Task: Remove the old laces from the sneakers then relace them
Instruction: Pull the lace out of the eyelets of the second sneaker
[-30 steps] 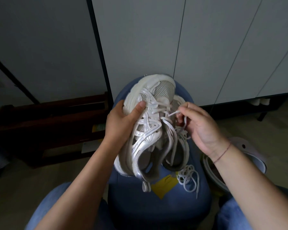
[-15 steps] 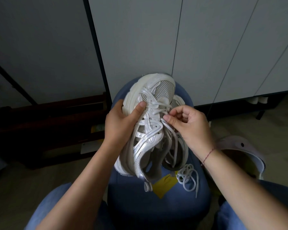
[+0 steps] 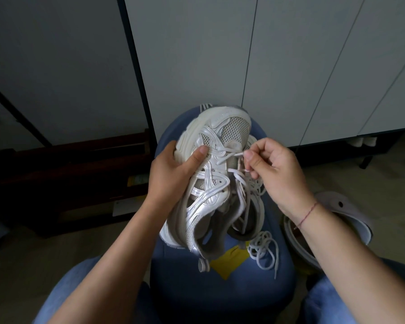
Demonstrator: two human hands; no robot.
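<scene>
White mesh sneaker (image 3: 216, 174) is resting on the blue stool (image 3: 222, 288), left hand (image 3: 171, 174) clamping its side. Right hand (image 3: 274, 169) is pinching the limp lace (image 3: 232, 155) near the toe; best gripped at the tip.

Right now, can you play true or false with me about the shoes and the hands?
1. The left hand grips the white sneaker by its side. True.
2. The right hand pinches a lace near the toe end. True.
3. The sneaker rests on a wooden table. False: it sits on a blue stool.
4. All laces are already out of the shoes. False: laces still cross the eyelets, and a loose bundle lies on the stool.
5. A red thread bracelet is on the right wrist. True.
</scene>
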